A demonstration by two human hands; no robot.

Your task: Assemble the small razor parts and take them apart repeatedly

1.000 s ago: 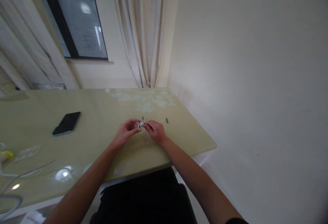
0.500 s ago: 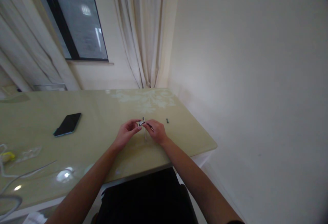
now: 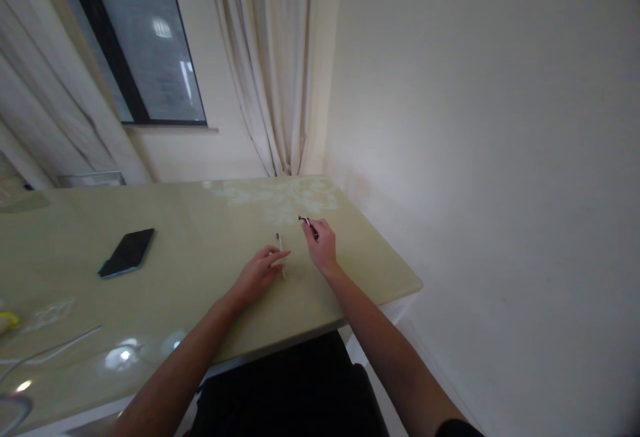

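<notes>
My right hand (image 3: pixel 323 243) is closed on a small dark object (image 3: pixel 314 229) with a light metallic tip, raised over the right part of the table. To its left, my left hand (image 3: pixel 261 271) is low over the tabletop, fingers apart and pointing right. A thin white stick with a dark end (image 3: pixel 279 241) lies beside the left fingertips, partly hidden by them. Whether those fingers touch the stick cannot be made out.
A black tablet-like device (image 3: pixel 129 253) lies on the glossy table (image 3: pixel 200 223) at the left. Beyond it are clear plastic packaging (image 3: pixel 49 315), a yellow item (image 3: pixel 7 321) and a cable (image 3: pixel 60 345). A wall borders the table's right side.
My hands were together over the stick and have moved apart. The right hand went right with the dark object; the left opened and came down slightly. The small dark piece at right is no longer visible.
</notes>
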